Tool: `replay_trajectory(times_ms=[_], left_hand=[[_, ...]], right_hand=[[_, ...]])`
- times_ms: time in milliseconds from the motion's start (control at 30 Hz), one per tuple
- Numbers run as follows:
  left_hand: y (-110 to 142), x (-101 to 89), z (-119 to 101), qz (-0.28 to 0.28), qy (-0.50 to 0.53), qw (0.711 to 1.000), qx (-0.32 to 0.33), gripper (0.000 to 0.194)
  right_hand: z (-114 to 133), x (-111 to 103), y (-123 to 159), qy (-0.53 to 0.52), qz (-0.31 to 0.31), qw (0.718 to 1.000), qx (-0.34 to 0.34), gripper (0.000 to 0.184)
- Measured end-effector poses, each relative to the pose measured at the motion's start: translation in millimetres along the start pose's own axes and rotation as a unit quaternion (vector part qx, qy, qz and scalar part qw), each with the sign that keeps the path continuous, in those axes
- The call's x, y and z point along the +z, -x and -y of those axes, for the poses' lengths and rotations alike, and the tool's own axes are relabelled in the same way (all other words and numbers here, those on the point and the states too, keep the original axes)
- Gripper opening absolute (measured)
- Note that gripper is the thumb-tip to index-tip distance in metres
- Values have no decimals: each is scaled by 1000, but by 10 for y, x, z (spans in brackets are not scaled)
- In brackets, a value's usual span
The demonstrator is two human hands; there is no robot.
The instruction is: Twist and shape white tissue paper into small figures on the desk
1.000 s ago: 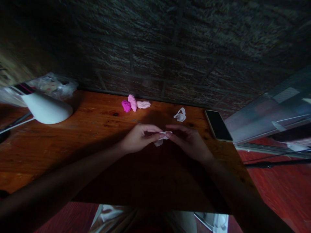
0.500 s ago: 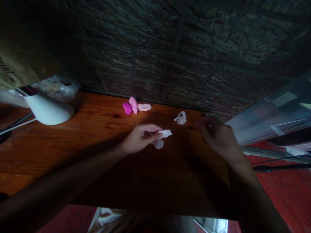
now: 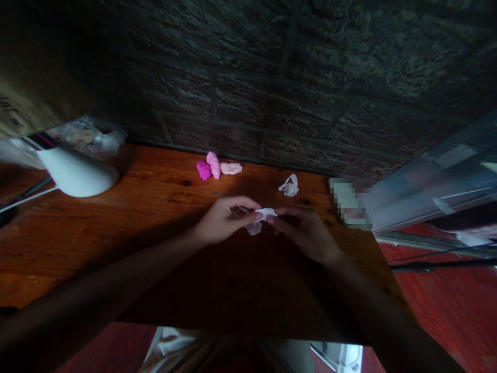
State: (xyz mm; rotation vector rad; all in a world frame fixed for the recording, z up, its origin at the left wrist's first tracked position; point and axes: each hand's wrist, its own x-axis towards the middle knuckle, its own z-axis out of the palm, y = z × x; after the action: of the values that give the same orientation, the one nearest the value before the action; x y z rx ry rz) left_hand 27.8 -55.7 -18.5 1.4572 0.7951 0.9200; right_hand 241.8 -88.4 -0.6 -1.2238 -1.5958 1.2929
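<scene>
Left hand (image 3: pixel 221 220): thumb and forefinger pinched on the left end of a small white piece (image 3: pixel 267 213). Right hand (image 3: pixel 306 233): fingers curled, thumb tip at the lower right edge of the piece, forefinger just beside its right end; cannot tell whether this hand grips it.

Position of white piece: between the two hands, above the near half of a wooden table (image 3: pixel 155 217), roughly midway across the view. A thin, see-through scrap (image 3: pixel 254 228) hangs below it, just beside the left thumb; material unclear.

Far side of table, by a dark stone wall (image 3: pixel 248 77): three soft-looking lumps in a cluster. Magenta lump (image 3: pixel 203 170) at left, pink lump (image 3: pixel 213 165) in the middle, pale pink lump (image 3: pixel 231 168) lying lengthwise at right. Neighbours touch or nearly so.

Right of cluster, well apart: crumpled whitish scrap (image 3: pixel 290 187), with a loop standing at its top. Farther right, near the table's edge: phone (image 3: pixel 347 202), face pixelated.

Left side: white cone-shaped stand (image 3: pixel 79 173), tilted in view; clear plastic bag (image 3: pixel 95 139) behind it. Red floor (image 3: pixel 446 311) at lower right. Lighting dim.
</scene>
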Motion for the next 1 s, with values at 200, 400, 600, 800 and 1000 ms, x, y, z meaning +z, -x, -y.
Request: replay_trajectory(times_ms=[200,400,600,800,1000], left_hand=[[38,40,-36,17,-91,995,43,20],[21,37,-46,23,-103,993,51,18],[4,16,-43,13,-77,996,39,15],[29,44,-52,35,-32,999,7,19],[7,16,-67,15,-61,997,53,16]], right_hand=[[19,40,18,85,12,996,-34,24],[-19,100,23,99,8,994,-43,23],[-31,140,21,31,-14,999,-23,22],[-47,149,13,61,-15,998,-29,19],[-36,184,15,7,-3,1000,-16,22]])
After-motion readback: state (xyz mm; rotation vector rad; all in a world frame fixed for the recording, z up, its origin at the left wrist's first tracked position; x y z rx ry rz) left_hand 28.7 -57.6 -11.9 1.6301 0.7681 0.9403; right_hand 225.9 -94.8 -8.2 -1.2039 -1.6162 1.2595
